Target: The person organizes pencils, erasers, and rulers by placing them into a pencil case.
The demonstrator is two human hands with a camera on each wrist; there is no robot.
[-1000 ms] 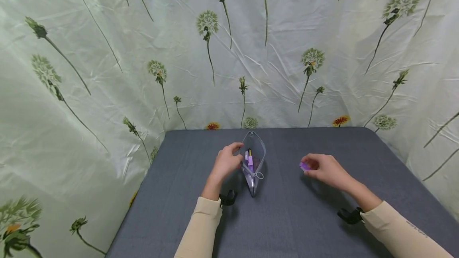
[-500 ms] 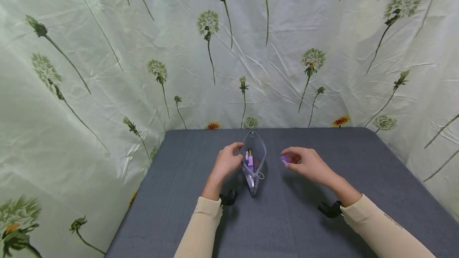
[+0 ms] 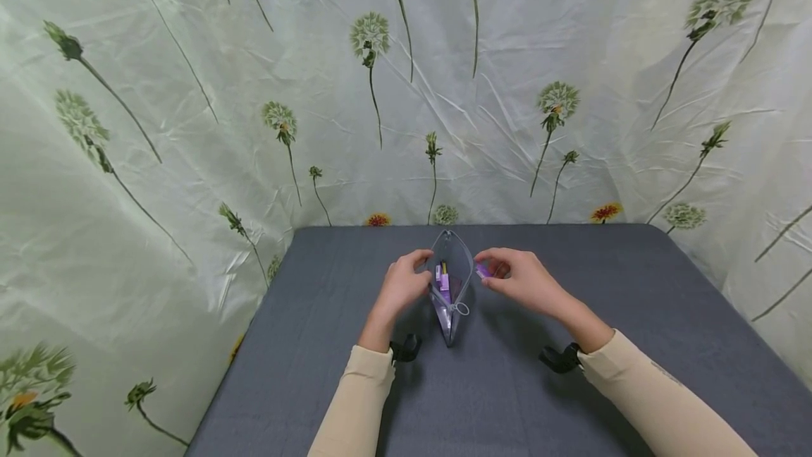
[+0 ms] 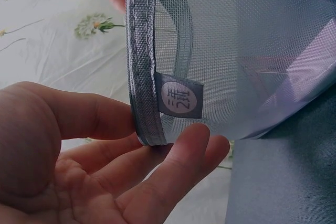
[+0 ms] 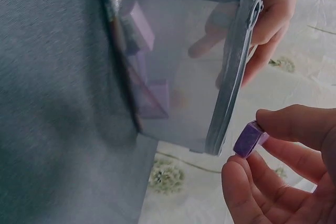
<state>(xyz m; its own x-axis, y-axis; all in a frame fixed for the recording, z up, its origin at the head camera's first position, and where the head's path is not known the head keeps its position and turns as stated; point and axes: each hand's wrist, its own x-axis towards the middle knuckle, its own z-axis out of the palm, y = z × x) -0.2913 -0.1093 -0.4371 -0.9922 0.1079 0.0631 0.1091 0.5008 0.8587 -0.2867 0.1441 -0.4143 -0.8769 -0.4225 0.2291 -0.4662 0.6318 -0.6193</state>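
Observation:
A translucent grey mesh zip pouch [image 3: 446,326] stands upright on the table, mouth spread open, its ring zip pull toward the near end. My left hand [image 3: 401,286] holds the pouch's left rim; in the left wrist view, thumb and fingers lie at the zip edge beside a small sewn label [image 4: 180,96]. To the right of the mouth, my right hand [image 3: 529,284] pinches a small purple block [image 5: 247,140] between thumb and fingertips. The block is close to the pouch's right rim, outside it. Purple-and-white pieces [image 3: 445,282] and a slim stick-like item [image 5: 116,30] show inside the pouch.
The dark grey cloth-covered table [image 3: 304,372] spreads around both hands. A pale curtain [image 3: 209,161] with dandelion prints hangs behind it and along the sides. Black wrist-camera mounts [image 3: 560,358] sit under both wrists.
My right hand has moved left with the purple block, from well right of the pouch to beside its right rim. The left hand and the pouch have stayed in place.

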